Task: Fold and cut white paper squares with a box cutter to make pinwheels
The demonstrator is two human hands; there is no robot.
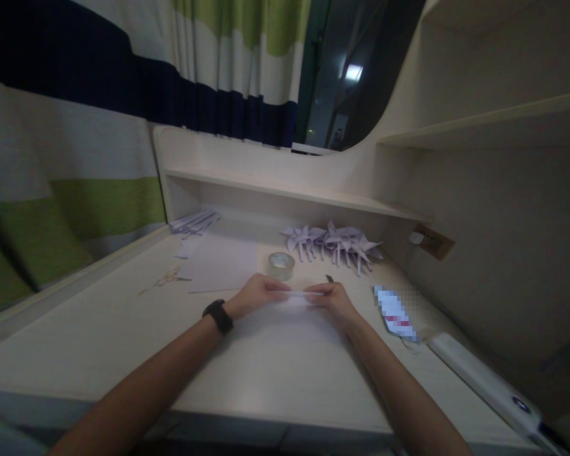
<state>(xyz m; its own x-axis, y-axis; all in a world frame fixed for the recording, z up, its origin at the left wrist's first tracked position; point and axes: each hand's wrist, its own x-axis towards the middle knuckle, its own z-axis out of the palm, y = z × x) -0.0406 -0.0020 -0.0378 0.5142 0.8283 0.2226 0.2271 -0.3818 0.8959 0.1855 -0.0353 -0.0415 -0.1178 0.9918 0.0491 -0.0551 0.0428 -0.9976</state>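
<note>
A small piece of white paper (298,296) stretches between my two hands above the desk. Its left end is pinched between the thumb and fingers of my left hand (256,296), which has a black watch on the wrist. At the other end, my right hand (335,304) grips it the same way. A roll of clear tape (280,263) stands just beyond my left fingertips. Behind my right hand the dark tip of a small tool (329,278) shows; the rest is hidden. White paper pinwheels (335,240) lie in a cluster farther back.
Flat white sheets (221,263) lie left of the tape, with folded paper strips (194,221) behind them. Scissors (171,277) rest at the left. To the right are a phone (393,313) and a long white lamp-like bar (479,377). A shelf (285,187) runs along the back.
</note>
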